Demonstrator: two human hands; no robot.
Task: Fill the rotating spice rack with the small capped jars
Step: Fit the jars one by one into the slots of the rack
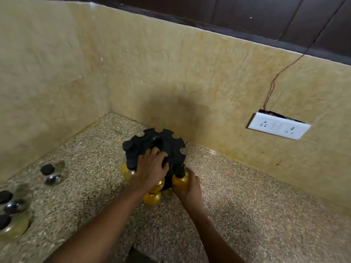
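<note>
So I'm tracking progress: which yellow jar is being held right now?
The yellow jar at the rack's right front, gripped by the right hand; the others sit untouched.

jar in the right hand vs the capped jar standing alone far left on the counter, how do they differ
The jar in the right hand holds yellow contents; the lone jar looks clear, apparently empty. The first is gripped by the right hand at a notch of the black rack, which the left hand rests on; the second stands untouched on the counter. Both have black caps.
</note>
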